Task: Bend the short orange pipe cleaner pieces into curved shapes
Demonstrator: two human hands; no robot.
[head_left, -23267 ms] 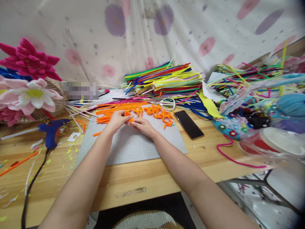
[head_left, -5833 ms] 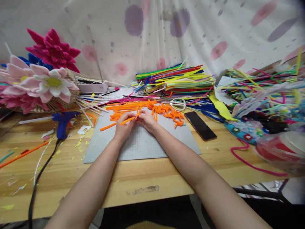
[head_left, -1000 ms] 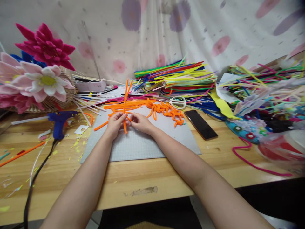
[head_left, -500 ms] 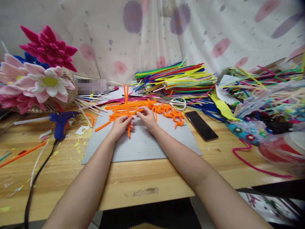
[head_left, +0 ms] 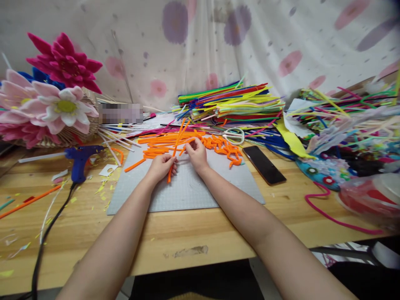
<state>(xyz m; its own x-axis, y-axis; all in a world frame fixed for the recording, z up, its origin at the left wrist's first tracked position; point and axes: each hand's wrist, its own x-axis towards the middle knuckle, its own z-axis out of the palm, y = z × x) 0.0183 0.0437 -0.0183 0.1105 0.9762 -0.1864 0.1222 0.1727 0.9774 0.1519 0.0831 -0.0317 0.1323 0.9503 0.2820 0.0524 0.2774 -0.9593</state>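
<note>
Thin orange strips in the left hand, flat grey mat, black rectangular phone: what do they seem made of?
Thin orange strips: probably chenille, going by their soft, matte look. Flat grey mat: perhaps plastic or rubber, dull with faint grid lines. Black rectangular phone: likely glass-fronted, its face smooth and dark.

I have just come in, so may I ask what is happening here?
A person's left hand pinches thin orange strips above a grey mat. The right hand appears to pinch a curved orange strand; whether these are joined is unclear. Straight orange pieces and bent orange pieces lie near the mat's far edge.
</note>
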